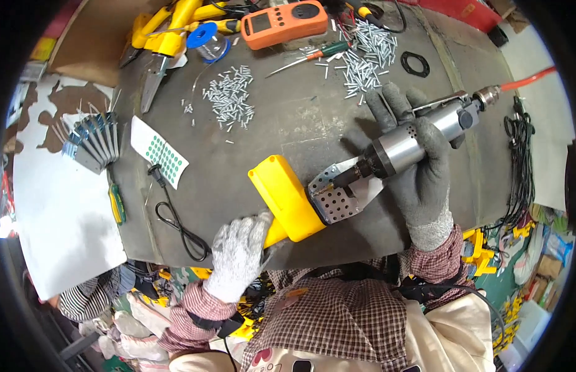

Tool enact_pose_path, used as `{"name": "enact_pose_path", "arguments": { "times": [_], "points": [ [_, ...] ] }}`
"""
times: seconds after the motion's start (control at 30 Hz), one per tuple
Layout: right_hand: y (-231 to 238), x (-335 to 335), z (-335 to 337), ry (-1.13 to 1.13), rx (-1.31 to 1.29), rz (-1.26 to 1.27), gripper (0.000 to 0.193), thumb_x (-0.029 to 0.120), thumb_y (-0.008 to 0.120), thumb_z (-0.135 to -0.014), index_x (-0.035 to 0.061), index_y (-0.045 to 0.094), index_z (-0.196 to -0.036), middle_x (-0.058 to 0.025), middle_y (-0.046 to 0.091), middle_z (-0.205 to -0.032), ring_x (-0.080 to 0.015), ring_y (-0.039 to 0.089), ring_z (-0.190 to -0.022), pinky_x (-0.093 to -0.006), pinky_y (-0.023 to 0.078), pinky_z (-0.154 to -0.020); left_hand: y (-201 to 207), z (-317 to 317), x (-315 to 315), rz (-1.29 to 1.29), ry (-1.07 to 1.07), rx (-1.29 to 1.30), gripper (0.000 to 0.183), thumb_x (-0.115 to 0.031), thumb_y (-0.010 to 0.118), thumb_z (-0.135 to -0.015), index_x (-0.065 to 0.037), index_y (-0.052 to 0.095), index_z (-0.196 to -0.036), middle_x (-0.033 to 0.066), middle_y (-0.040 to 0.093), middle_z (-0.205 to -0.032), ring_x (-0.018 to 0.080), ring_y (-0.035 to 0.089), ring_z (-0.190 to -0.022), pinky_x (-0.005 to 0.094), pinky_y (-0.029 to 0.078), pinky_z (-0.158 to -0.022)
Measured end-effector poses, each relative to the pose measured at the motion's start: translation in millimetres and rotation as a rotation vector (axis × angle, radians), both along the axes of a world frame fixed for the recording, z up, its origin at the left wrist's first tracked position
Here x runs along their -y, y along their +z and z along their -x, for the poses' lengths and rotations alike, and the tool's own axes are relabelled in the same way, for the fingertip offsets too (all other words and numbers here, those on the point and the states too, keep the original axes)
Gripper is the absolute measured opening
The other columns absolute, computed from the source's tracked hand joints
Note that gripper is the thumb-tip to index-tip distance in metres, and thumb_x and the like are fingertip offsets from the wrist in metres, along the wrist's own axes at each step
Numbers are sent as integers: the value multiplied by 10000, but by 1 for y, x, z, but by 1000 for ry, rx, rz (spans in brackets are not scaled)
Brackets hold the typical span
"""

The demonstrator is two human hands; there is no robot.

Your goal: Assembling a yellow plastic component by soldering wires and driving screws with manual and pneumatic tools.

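Note:
My right hand (421, 167), in a dark grey glove, grips a silver pneumatic screwdriver (412, 139) with an orange air hose (527, 79) at its rear. The tool's tip rests on a perforated metal bracket (334, 201). That bracket sits against a yellow plastic housing (287, 197) lying on the dark workbench (282, 124). My left hand (238, 254), in a light grey glove, holds the near end of the yellow housing at the bench's front edge.
Two heaps of small silver screws (231, 96) (365, 56) lie on the bench. At the back are an orange multimeter (283, 23), a screwdriver (310, 57), yellow parts (170, 28) and a blue solder spool (204, 37). A stack of metal plates (93, 142), a dotted sticker sheet (159, 152) and a black cable (176, 220) lie at the left.

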State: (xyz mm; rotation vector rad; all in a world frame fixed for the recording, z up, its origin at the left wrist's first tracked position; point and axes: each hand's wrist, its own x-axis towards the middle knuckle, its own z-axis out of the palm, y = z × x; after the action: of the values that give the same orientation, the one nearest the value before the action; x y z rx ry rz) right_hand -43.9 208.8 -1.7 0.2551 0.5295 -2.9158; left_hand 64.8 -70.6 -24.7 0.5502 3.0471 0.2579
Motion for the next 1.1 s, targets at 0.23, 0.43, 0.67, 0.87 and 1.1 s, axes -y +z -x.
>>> {"name": "enact_pose_path", "arguments": {
  "times": [0.23, 0.43, 0.67, 0.87, 1.1],
  "points": [
    [-18, -3, -7, -9, -85, -215, 546, 252, 574, -1004, 75, 337, -1463, -187, 468, -1484, -353, 420, -1413, -600, 455, -1072, -1, 6, -4, 89, -103, 37, 622, -401, 808, -766, -23, 602, -1216, 133, 631, -941, 315, 632, -857, 440, 494, -753],
    [-26, 1, 0, -73, 125, -183, 471, 190, 642, -959, 97, 426, -1367, -177, 497, -1445, -387, 419, -1398, -725, 364, -1096, -6, 5, -1, 123, -111, 59, 639, -405, 796, -771, -23, 598, -1244, 134, 627, -954, 314, 631, -873, 440, 495, -782],
    [-31, -21, -4, -101, -6, -143, 521, 245, 599, -982, 60, 410, -1431, -136, 487, -1486, -316, 407, -1429, -634, 365, -1128, -4, 5, 5, 184, -136, 20, 637, -417, 787, -768, -40, 602, -1248, 106, 621, -955, 287, 624, -867, 422, 497, -799],
    [-12, -76, 8, -138, -401, 119, 418, 269, 620, -978, 107, 577, -1362, -89, 529, -1487, -289, 355, -1475, -674, 150, -1210, 42, 10, 22, -247, -1, 310, 544, -492, 726, -843, -58, 645, -1162, 60, 640, -834, 229, 630, -720, 339, 495, -658],
    [-47, -41, -19, -203, -62, -68, 356, 211, 646, -964, 123, 601, -1306, -85, 502, -1501, -347, 362, -1459, -768, 201, -1144, 42, 45, 17, -129, 105, 568, 505, -531, 768, -828, -74, 614, -975, 173, 674, -775, 379, 701, -766, 444, 541, -666]
  ]
}}
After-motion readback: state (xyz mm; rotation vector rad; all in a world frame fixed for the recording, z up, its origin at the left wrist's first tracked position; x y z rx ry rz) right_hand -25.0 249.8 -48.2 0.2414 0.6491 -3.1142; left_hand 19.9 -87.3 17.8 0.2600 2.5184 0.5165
